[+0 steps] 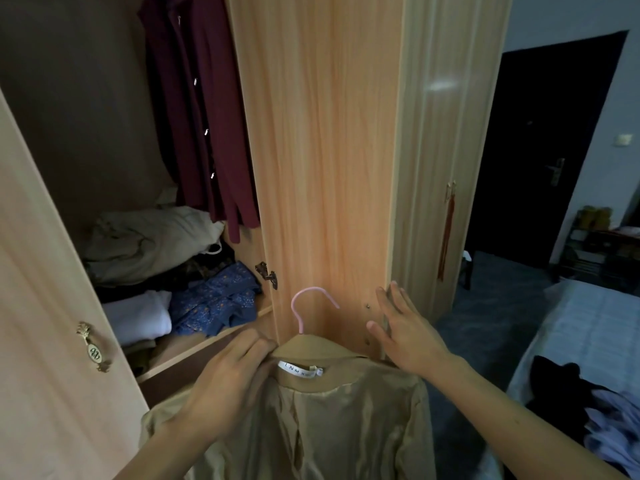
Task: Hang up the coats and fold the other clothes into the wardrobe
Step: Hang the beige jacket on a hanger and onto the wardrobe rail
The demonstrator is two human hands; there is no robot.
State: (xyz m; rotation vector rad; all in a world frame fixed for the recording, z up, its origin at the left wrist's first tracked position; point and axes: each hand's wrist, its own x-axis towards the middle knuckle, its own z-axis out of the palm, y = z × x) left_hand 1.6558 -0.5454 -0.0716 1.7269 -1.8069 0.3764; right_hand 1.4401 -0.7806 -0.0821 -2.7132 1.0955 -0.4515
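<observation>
A tan coat (322, 424) with a shiny lining hangs on a pink hanger (302, 308), low in front of the wardrobe. My left hand (228, 379) grips the coat's collar by the left shoulder, just below the hanger's hook. My right hand (403, 329) is spread with straight fingers against the edge of the open wardrobe door (329, 150), above the coat's right shoulder. Inside the wardrobe (69, 98) a maroon garment (204, 116) hangs at the right. Folded clothes lie below it: a beige pile (149, 244), a white piece (138, 318) and a blue patterned piece (214, 303).
The left wardrobe door (45, 323), with a brass handle (93, 346), stands open at the left. A bed (588, 327) at the right holds a black garment (561, 382) and a light blue garment (616, 424). A dark doorway (540, 150) lies beyond.
</observation>
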